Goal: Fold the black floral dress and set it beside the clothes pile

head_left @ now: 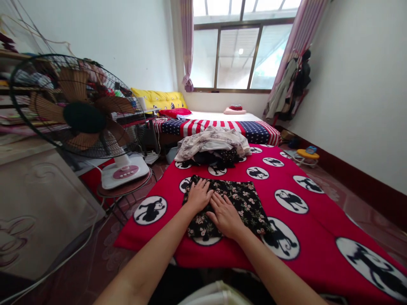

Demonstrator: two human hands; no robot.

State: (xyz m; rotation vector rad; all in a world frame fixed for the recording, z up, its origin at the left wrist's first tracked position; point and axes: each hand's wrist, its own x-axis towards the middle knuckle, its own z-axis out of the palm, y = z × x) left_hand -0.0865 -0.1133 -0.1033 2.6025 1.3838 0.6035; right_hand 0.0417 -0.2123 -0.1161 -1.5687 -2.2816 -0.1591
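A black floral cloth [244, 199], folded into a rough rectangle, lies on the red cover with black-and-white round prints [222, 254]. My left hand [199, 195] rests flat on its left part, fingers stretched out. Beside it my right hand [226, 215] presses flat near the middle, the fingers slightly spread. The fingertips of the two hands almost meet. Neither hand grasps the fabric. Just beyond sits a loose heap of clothes, with a pale patterned garment [210, 140] on top and dark dotted fabric [227, 156] below it.
A standing fan [84, 118] sits on a round stool [127, 188] at the left. Behind the heap is a bed with a stars-and-stripes cover [219, 126]. A small yellow stool [308, 155] stands by the right wall, below hanging coats [289, 84].
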